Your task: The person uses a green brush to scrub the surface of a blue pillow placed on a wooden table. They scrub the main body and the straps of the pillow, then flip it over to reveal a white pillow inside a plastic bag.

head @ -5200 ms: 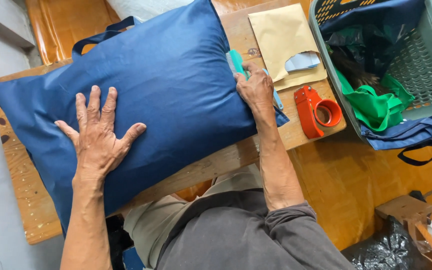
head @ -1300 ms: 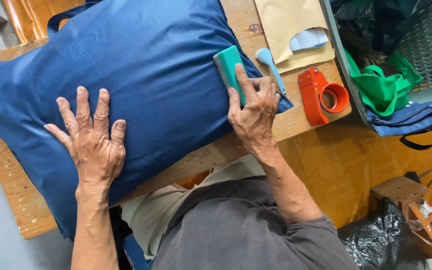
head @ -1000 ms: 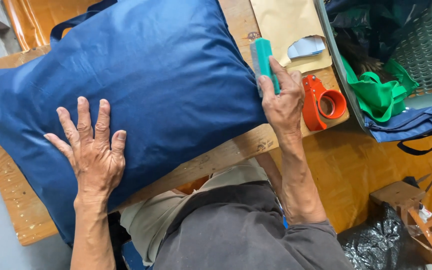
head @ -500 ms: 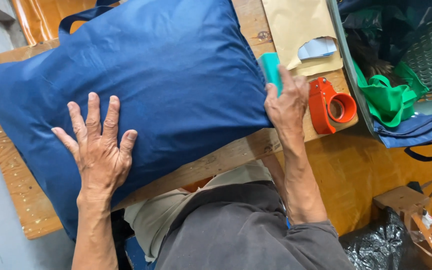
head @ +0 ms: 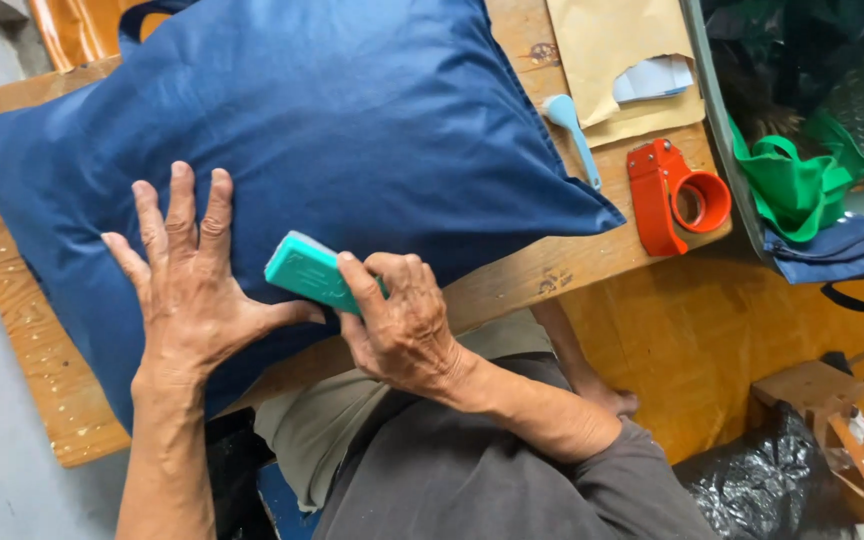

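Wooden table [head: 42, 370], worn and spotted, set over an orange-brown floor [head: 712, 330], with grey ground along the left edge. Almost wholly covered by a large navy fabric bag [head: 352, 130], spread flat, one handle loop just showing at the top edge.

Beyond the bag's right corner: a grey-green plastic basket [head: 717, 150] stuffed with a green bag [head: 802, 185] and more dark blue cloth spilling over its side; a brown paper envelope [head: 607, 45] with a pale slip lying on it; an orange tape dispenser [head: 672, 195] near the table's edge; a pale blue handled tool [head: 572, 130] half tucked under the bag's edge. Lower right, a black plastic sack [head: 762, 480] beside a small wooden stand.

Left hand [head: 187, 290] open and released, fingers fanned, palm pressing the cloth flat. Right hand [head: 402, 320] clenched around a teal block [head: 312, 272], now lying on the bag's near edge, just beside the left thumb. A moment ago held far off at the bag's right corner, close to the dispenser; since carried across to the left. Reads as a smoothing pass swept back along the near hem, with the cloth held taut by the flat palm.
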